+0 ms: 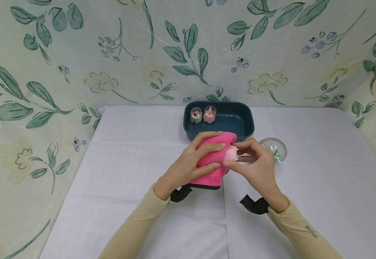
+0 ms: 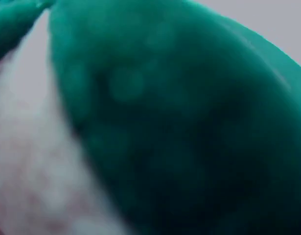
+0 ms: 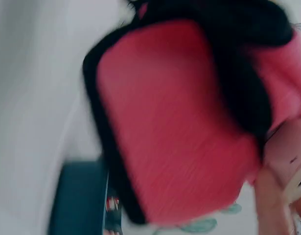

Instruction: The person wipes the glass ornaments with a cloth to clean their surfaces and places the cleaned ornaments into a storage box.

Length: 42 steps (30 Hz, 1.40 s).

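A pink cloth [image 1: 212,178] with black edging is wrapped round a small pink object [image 1: 230,154], whose pale end pokes out on the right. My left hand [image 1: 188,162] grips the cloth from the left, fingers spread over it. With thumb and fingertips my right hand [image 1: 257,162] pinches the exposed end. The right wrist view has a flap of the cloth [image 3: 174,122] hanging, the pink object [image 3: 287,147] at the right edge and fingers [image 3: 272,205] against it. A blurred green surface [image 2: 189,98] fills most of the left wrist view. The object's other end is hidden by cloth.
Just behind the hands stands a dark blue basin [image 1: 251,122]. Two small snow globes sit at its left end, one whitish [image 1: 196,115], one pink [image 1: 209,115]. A clear dome [image 1: 280,145] with green bits inside lies right of the right hand, on the white tablecloth [image 1: 136,144].
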### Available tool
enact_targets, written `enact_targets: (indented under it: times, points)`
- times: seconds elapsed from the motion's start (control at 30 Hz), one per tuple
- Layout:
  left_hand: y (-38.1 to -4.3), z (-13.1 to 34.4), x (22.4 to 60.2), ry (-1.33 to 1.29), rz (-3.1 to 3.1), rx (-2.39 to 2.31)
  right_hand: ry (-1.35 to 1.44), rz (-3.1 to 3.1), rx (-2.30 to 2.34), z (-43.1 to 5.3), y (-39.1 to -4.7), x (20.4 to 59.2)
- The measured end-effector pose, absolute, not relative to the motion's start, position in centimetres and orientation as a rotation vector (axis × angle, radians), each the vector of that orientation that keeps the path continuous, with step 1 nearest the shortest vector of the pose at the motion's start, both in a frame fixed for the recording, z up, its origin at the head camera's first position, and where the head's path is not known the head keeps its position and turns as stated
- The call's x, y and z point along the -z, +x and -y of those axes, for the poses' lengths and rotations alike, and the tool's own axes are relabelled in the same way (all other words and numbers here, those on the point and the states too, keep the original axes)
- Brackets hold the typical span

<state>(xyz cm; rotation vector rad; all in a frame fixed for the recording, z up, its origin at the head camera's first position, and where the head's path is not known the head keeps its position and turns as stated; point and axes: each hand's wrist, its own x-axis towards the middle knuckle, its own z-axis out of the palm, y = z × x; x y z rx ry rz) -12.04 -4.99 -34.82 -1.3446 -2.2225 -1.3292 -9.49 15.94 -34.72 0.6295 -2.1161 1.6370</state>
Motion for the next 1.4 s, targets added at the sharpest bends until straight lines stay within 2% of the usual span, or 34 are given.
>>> enact_targets:
  times: [0.13,0.4,0.63,0.83,1.13,1.23,1.4]
  points:
    - [-12.2,4.9,34.8,-1.346,2.179,1.368,0.5,2.231,-1.713,-15.7,-9.0,34.3]
    - [-12.7,5.3,35.1,-1.215,2.093,1.635,1.026,2.162,-1.192,-16.3,-10.0,34.4]
    - [-12.3,4.9,34.9,-1.22,2.076,1.615,1.119,1.965,-0.933,-16.5,-11.0,34.8]
    - [-12.1,4.8,34.9,-1.219,2.046,1.585,0.986,1.952,-1.315,-15.8,-10.6,35.5]
    - [-12.2,4.6,34.9,-1.249,1.998,1.555,0.533,2.003,-2.186,-14.7,-9.0,34.9]
    - [-12.3,4.7,34.7,-1.252,1.983,1.561,0.642,2.084,-2.032,-15.0,-9.0,34.8]
    - [-12.6,5.0,34.5,-1.251,1.972,1.585,0.993,2.087,-1.452,-15.8,-9.9,35.2]
